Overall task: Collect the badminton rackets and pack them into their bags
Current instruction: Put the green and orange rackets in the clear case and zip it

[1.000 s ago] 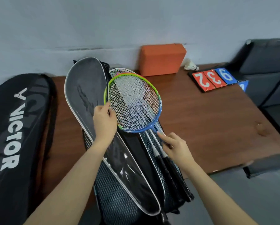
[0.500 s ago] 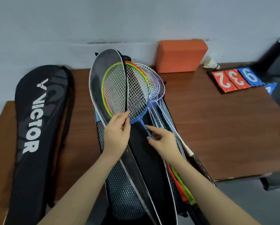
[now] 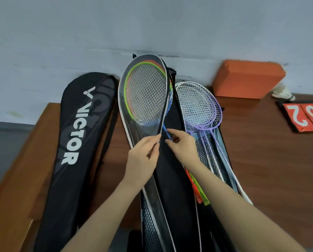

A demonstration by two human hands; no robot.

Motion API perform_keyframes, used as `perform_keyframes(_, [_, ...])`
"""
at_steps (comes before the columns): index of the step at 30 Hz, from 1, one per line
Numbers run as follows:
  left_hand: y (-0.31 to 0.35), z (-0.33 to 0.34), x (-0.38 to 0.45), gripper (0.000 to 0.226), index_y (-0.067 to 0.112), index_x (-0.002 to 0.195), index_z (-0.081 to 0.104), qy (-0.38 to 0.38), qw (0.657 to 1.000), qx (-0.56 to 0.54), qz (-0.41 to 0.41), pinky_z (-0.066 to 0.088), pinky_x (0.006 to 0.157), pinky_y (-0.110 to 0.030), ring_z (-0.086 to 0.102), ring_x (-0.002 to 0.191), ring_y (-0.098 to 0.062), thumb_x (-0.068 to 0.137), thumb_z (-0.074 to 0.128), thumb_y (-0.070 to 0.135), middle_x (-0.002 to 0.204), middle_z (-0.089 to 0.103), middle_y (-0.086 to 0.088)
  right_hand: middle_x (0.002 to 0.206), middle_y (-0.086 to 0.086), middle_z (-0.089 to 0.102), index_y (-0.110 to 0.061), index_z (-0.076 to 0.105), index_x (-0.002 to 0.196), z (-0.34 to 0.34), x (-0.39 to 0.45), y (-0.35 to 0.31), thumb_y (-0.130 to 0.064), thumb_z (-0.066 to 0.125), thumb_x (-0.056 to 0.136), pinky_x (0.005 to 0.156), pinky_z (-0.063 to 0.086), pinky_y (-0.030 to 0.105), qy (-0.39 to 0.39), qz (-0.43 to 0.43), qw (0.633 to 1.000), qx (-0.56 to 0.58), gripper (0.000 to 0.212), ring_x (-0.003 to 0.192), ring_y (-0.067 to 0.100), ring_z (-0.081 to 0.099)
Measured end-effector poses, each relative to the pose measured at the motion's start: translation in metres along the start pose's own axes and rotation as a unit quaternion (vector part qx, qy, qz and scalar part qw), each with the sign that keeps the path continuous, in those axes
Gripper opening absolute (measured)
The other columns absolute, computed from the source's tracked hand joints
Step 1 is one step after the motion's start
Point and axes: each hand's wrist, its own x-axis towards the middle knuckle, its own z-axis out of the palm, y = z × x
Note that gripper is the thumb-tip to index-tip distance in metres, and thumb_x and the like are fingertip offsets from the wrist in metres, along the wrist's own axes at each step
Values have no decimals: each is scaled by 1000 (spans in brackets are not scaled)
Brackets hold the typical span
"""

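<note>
left hand [image 3: 143,159]: fingers curled, pinching clear bag flap [image 3: 134,124] edge, forearm up from near desk [image 3: 261,160] edge | right hand [image 3: 183,144]: thumb and forefinger pinch blue racket shaft [image 3: 167,132] | green-framed racket [image 3: 144,95]: head inside bag, mid-desk | purple rackets [image 3: 203,110]: beside right.

bare forearms, no sleeves, slim fingers [image 3: 153,142]

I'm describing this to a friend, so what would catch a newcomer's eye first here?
Centre stage, the left hand and right hand work at a clear-fronted racket bag holding a green-rimmed racket. Left lies a black Victor bag; right, purple and white rackets lie unpacked.
</note>
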Motion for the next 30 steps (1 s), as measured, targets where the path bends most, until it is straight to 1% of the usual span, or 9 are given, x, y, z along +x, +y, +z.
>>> perform_keyframes(5, [-20,2,11,25,10,111,67,13,997,-33,-67,48,76,-14,59,81,0,88,60,6,101,67,4,100,5,64,-17,58,125,19,9,14,-21,67,84,80,49,34,-69,17,997,-44,43,83,15,55])
perform_keyframes(11, [-26,24,8,28,4,113,65,-24,996,-34,-75,52,77,-27,62,86,-11,86,61,5,101,66,-5,107,0,58,-17,57,126,-3,-17,29,-20,66,85,93,45,30,-91,4,995,-37,42,104,16,55])
perform_keyframes(14, [-21,37,9,53,8,133,46,-94,990,44,-91,48,86,-39,54,101,-24,84,63,15,110,56,-7,105,-4,56,-17,57,127,-24,-47,41,-22,64,87,91,43,26,-78,1,996,-33,41,103,12,53])
perform_keyframes(16, [-13,46,1,78,10,145,23,-147,975,136,-97,42,93,-38,44,111,-25,82,66,24,121,46,-9,101,-6,55,-18,56,127,-39,-70,51,-23,64,87,87,44,25,-79,13,996,-29,41,98,10,54])
perform_keyframes(18, [-2,52,-16,92,10,147,12,-156,966,187,-89,40,93,-39,42,112,-29,77,70,28,125,41,-11,97,-4,56,-18,57,126,-54,-91,61,-21,66,86,86,47,30,-81,28,996,-26,41,93,12,55])
perform_keyframes(21, [14,61,-56,93,16,146,15,-154,954,235,-106,37,93,-40,40,111,-31,74,71,31,125,38,-11,98,-2,58,-19,58,125,-73,-119,74,-23,67,85,86,48,36,-89,32,995,-27,41,92,15,57])
perform_keyframes(24, [28,69,-107,82,24,142,24,-167,935,274,-152,37,90,-40,41,108,-31,74,70,32,121,38,-8,104,-5,57,-21,53,131,-86,-146,86,-30,62,88,81,46,26,-127,11,989,-78,44,99,14,56])
perform_keyframes(27, [39,74,-149,74,19,137,34,-156,925,286,-196,41,86,-41,45,106,-32,74,71,32,119,44,-10,110,-7,56,-27,44,136,-96,-170,96,-35,59,89,71,40,15,-157,0,981,-117,50,99,11,54])
perform_keyframes(30, [48,73,-170,67,13,133,38,-147,920,277,-234,43,85,-39,48,105,-31,76,70,29,119,49,-11,130,-4,54,-27,39,140,-101,-189,103,-37,61,88,84,45,25,-162,28,980,-108,57,115,14,53])
